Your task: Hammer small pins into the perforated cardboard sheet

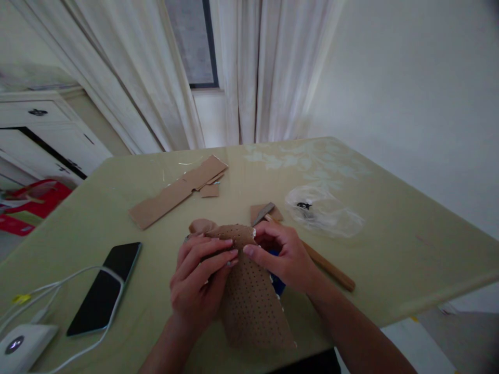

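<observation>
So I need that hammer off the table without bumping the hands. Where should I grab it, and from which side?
Probably the free end of the wooden handle, coming in from the table's right side. The hammer lies flat, its metal head tucked behind the right hand, while the handle end points out to the right with bare table around it.
</observation>
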A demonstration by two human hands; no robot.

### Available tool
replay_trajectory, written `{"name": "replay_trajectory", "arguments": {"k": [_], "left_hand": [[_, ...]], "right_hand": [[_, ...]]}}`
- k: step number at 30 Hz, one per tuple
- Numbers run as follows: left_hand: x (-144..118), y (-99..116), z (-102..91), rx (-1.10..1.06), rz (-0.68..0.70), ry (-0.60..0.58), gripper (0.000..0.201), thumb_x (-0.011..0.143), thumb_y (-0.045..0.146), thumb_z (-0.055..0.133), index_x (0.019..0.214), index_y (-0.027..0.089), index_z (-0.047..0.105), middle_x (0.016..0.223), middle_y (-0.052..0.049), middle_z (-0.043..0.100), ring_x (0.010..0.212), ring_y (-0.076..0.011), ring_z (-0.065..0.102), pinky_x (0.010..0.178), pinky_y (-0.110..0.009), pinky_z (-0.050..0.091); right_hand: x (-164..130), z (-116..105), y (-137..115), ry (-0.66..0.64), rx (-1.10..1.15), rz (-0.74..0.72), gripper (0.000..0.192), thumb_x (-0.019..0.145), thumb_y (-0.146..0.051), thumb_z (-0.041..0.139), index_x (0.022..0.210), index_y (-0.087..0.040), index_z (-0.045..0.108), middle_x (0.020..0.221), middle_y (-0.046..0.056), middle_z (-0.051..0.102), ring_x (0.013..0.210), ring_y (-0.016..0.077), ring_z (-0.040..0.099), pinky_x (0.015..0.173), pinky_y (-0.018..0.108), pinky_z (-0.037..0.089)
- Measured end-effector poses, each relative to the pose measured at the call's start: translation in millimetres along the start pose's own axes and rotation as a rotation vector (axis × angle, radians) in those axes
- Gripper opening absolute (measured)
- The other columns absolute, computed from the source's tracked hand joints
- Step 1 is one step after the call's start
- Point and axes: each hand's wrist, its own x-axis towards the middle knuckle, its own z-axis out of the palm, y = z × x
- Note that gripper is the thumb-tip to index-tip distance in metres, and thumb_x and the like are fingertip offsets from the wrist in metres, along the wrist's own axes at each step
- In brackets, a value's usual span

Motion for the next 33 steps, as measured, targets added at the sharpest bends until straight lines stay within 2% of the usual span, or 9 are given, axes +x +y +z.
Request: {"name": "replay_trajectory", "arguments": {"k": [4,17,23,26,28,30,33], "left_hand": [[-4,-1,0.5,-0.028,0.013,0.009,0.027,0.092,0.005,0.077,0.106,0.028,0.08,0.107,-0.001,0.083,0.102,-0.0214,0.074,0.113,-0.055,0.055],[-7,-2,1.3,-0.048,0.024,0.049,0.024,0.094,0.007,0.076,0.105,0.028,0.08,0.105,-0.002,0.082,0.098,-0.0202,0.074,0.112,-0.057,0.059],[-9,-1,-0.3,-0.082,0.01,0.062,0.025,0.093,0.006,0.075,0.105,0.027,0.08,0.106,-0.003,0.081,0.101,-0.0218,0.077,0.11,-0.058,0.06],[-9,1,1.0,-0.148,-0.017,0.129,0.019,0.096,0.01,0.072,0.104,0.026,0.078,0.106,-0.003,0.081,0.1,-0.0226,0.077,0.108,-0.061,0.061],[-7,1,1.7,-0.188,-0.059,0.212,0.013,0.1,0.014,0.069,0.102,0.024,0.076,0.102,-0.003,0.081,0.096,-0.0221,0.077,0.106,-0.06,0.062],[-2,-3,-0.5,-0.162,-0.15,0.301,0.008,0.101,0.018,0.069,0.101,0.023,0.075,0.095,-0.002,0.081,0.09,-0.0207,0.076,0.102,-0.053,0.063],[7,-21,-13.7,0.039,-0.43,0.376,0.007,0.099,0.029,0.075,0.101,0.023,0.078,0.091,-0.002,0.08,0.085,-0.0205,0.076,0.089,-0.04,0.062]], "right_hand": [[0,0,-1,-0.026,0.006,0.006,0.037,0.087,-0.047,0.089,0.084,-0.019,0.064,0.07,-0.005,0.051,0.059,0.0087,0.042,0.053,0.024,0.03],[-2,3,-5,-0.079,0.07,0.011,0.036,0.087,-0.047,0.088,0.085,-0.019,0.066,0.073,-0.003,0.059,0.06,0.0087,0.046,0.053,0.022,0.035],[-4,3,-9,-0.079,0.052,0.006,0.038,0.088,-0.05,0.087,0.084,-0.019,0.064,0.069,-0.005,0.054,0.058,0.0082,0.042,0.051,0.021,0.033],[-1,1,-1,-0.025,-0.015,-0.003,0.039,0.089,-0.049,0.087,0.082,-0.019,0.063,0.069,-0.005,0.051,0.059,0.0085,0.041,0.051,0.022,0.031],[2,-1,4,0.022,-0.02,-0.013,0.038,0.088,-0.048,0.087,0.082,-0.02,0.063,0.07,-0.005,0.052,0.06,0.0091,0.043,0.052,0.022,0.032],[5,-3,8,0.061,0.02,-0.015,0.037,0.088,-0.049,0.087,0.085,-0.019,0.065,0.074,-0.003,0.057,0.063,0.0099,0.048,0.055,0.022,0.037],[8,-5,9,0.107,0.073,-0.005,0.036,0.088,-0.05,0.086,0.086,-0.019,0.067,0.077,-0.001,0.062,0.066,0.0106,0.053,0.058,0.023,0.041]]}}
